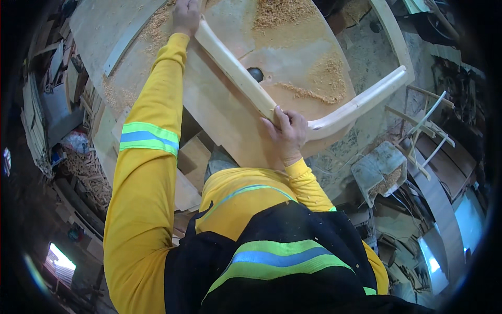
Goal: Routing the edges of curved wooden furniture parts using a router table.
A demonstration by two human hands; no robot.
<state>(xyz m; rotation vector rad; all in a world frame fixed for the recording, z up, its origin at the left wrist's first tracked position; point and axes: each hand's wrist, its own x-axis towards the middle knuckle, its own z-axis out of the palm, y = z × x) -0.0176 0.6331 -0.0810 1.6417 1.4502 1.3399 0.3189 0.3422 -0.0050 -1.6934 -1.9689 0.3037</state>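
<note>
A pale, smooth wooden frame piece point(235, 67) with rounded edges bends in a wide V over the wooden worktable point(219, 118). At its far left end, my left hand point(186, 20) is closed round the wood, its fingertips partly cut off by the picture's top edge. My right hand point(289, 131) grips the piece near the bend, thumb and fingers wrapped over it. The right arm of the V reaches out past the table's edge. Beside the left arm of the V, a dark round spot point(255, 74) shows in the tabletop; whether it is a hole or a knob is unclear.
Wood shavings point(282, 13) lie in heaps on the tabletop. A curved wooden strip point(130, 42) rests at the left. Another curved wooden length point(393, 36) stands beyond the right edge. A dusty chair seat point(380, 170), thin wooden sticks point(430, 118) and scrap boards point(36, 123) surround the table.
</note>
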